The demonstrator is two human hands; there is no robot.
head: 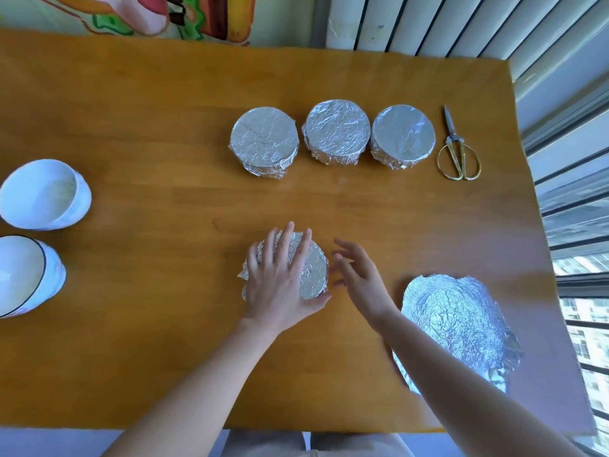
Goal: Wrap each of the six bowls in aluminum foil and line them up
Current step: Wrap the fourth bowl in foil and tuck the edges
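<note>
I saw the left hand [280, 285], fingers spread, pressing flat on the round foil-wrapped bowl [313, 275] at lower centre. The right hand [359, 282] hovered just beside it, fingers loosely apart; contact was too blurred to tell. Its forearm hid part of a crumpled sheet of aluminum foil [461, 321] at lower right. Three other foil-covered bowls [336, 131] stood in a row at upper centre, with gold-handled scissors [456, 150] to their right. Two bare white bowls [39, 196] sat at the left edge of the orange wooden table [131, 127].

Daylit orange-brown wooden bench [131, 127].
Colourful cartoon poster [148, 14] far left, white vertical slats [428, 21] far right, barred glass window [580, 291] along the right.
</note>
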